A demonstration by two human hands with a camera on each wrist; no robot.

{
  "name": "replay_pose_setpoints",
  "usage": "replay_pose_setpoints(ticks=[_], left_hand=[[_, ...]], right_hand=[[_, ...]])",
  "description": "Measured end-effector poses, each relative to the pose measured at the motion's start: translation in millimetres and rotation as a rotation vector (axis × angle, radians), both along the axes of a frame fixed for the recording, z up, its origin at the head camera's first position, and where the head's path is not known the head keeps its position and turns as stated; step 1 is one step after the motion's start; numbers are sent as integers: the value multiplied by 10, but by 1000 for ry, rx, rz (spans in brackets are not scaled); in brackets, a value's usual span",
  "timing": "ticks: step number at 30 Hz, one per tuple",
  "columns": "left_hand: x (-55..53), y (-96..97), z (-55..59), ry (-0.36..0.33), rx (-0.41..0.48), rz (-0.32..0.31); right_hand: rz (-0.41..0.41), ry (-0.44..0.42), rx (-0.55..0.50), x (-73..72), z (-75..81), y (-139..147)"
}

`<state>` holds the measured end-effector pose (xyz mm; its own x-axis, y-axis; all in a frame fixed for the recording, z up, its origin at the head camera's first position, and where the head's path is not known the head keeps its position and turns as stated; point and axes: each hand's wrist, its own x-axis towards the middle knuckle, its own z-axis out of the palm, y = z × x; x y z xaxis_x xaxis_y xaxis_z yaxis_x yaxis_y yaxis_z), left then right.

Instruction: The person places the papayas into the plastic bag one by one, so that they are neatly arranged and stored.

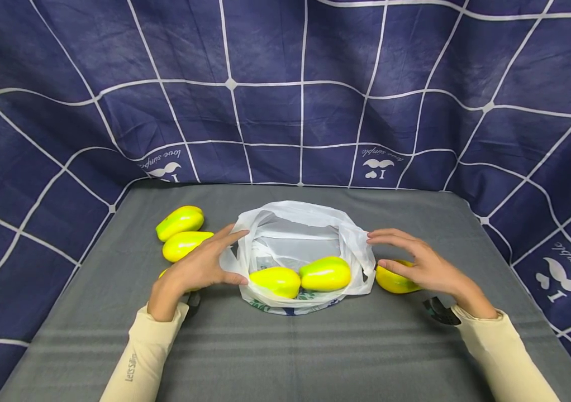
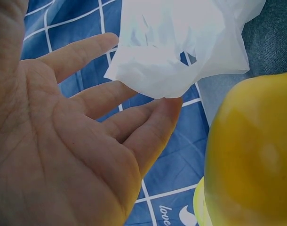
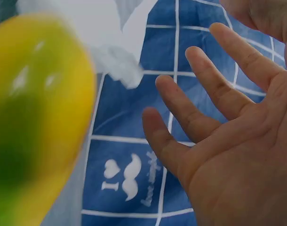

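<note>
A white plastic bag [image 1: 285, 211] lies with its mouth spread wide. Two yellow-green fruits, shaped like mangoes or papayas, rest inside: a left fruit [image 1: 277, 282] and a right fruit [image 1: 327, 273]. At the bag's left edge, my left hand [image 1: 200, 268] has its fingers extended, thumb tip against the rim; in the left wrist view its fingers are by the hanging plastic [image 2: 167, 66]. My right hand [image 1: 423, 265], fingers spread, is by the bag's right edge, partly over another fruit [image 1: 395, 282]. The right wrist view shows nothing in its palm [image 3: 247, 155].
Left of the bag lie two more yellow-green fruits, an upper one [image 1: 181, 222] and a lower one [image 1: 182, 245]; a sliver of another shows behind my left hand. Everything sits on a grey cloth surface [image 1: 290, 357]. A blue grid-patterned curtain [image 1: 265, 117] encloses the back and sides.
</note>
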<state>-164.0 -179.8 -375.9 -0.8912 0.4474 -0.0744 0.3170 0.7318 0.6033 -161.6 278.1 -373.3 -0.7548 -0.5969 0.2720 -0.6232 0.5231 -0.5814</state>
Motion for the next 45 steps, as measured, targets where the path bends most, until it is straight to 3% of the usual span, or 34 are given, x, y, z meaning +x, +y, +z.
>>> replay_pose_setpoints(ticks=[14,27,45], left_hand=[[-5,6,8,-5,-4,0],[3,6,13,-11,-5,6],[1,14,-4,-18,8,-2]], right_hand=[[-106,-28,-5,7,-206,397],[-86,-116,-65,-39,-462,537],[-80,-165,24,11,-536,534]])
